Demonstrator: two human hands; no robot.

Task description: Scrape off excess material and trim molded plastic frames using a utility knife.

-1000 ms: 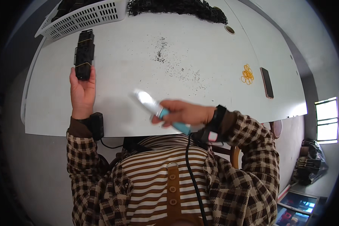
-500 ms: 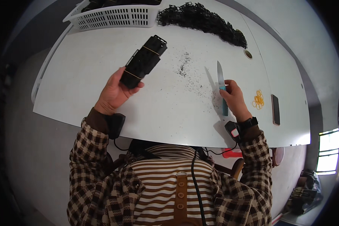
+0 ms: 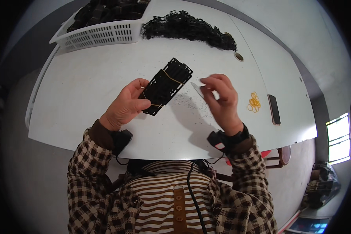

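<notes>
Above the table [image 3: 74, 89], the banded black bundle [image 3: 167, 84] was gripped near its lower end by the fingers of the left hand [image 3: 125, 104]; since the right hand [image 3: 224, 102], its hold undeterminable, was bent beside the knife blade [image 3: 196, 89], a nick was judged possible.

Since earlier views, left hand [image 3: 125, 105] has brought the black bundle [image 3: 165, 86] rightward, slotted face now showing; right hand [image 3: 223, 99] has come nearer it, now hiding the knife's [image 3: 197, 89] handle.

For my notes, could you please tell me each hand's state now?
Left hand: holding a black plastic bundle.
Right hand: curled near the knife; grip unclear.
</notes>
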